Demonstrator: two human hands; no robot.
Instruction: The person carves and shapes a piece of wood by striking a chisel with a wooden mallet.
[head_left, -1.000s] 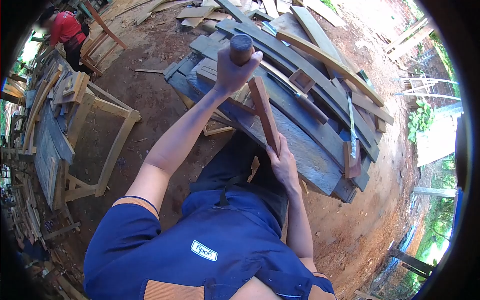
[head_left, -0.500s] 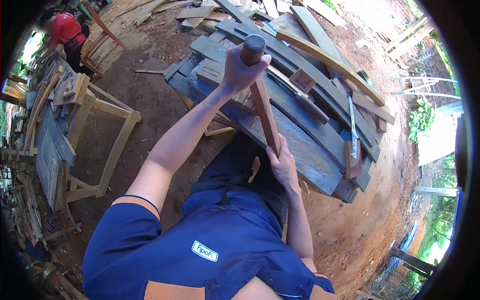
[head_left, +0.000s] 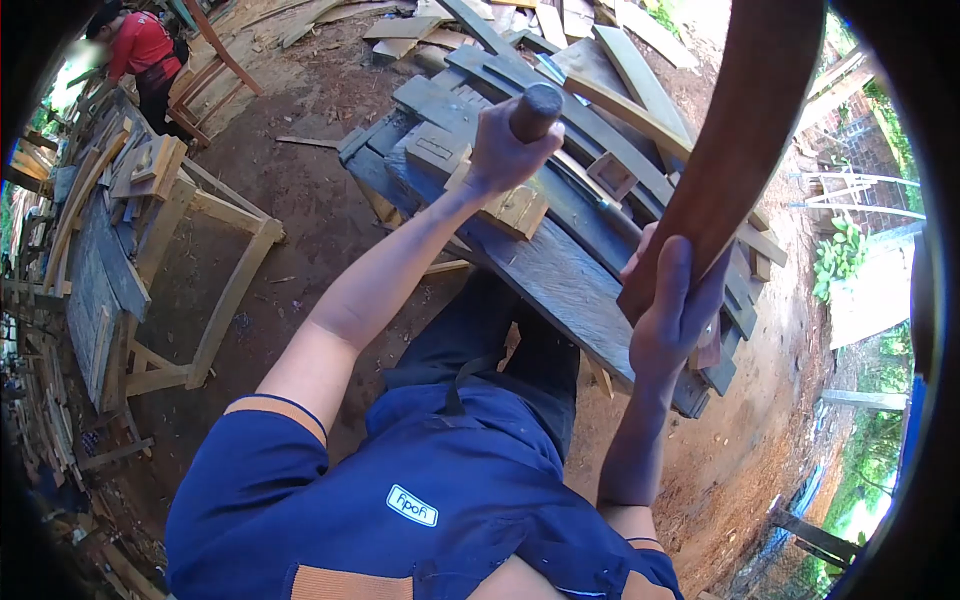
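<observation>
My left hand (head_left: 505, 155) is closed around a round wooden handle (head_left: 537, 112) with a dark, flat end pointing up; its lower part is hidden. It is above the workbench (head_left: 580, 275), close to a pale wooden block (head_left: 515, 212) on the bench top. My right hand (head_left: 675, 310) is wrapped around the lower end of a long reddish-brown wooden piece (head_left: 735, 130). That piece is raised toward the camera, its upper end running out of view, and it covers part of the bench. A second notched block (head_left: 436, 147) lies beyond my left hand.
A small square wooden tray (head_left: 610, 176) and several long boards lie along the bench. Scrap planks (head_left: 405, 45) cover the ground behind it. At left stands another wooden workbench (head_left: 225, 300); farther back are a chair frame (head_left: 210, 85) and a person in red (head_left: 140, 50).
My right hand has lifted the reddish-brown wooden piece up and to the right, away from my left hand. The pale block beneath is now exposed. My left hand has shifted slightly right.
</observation>
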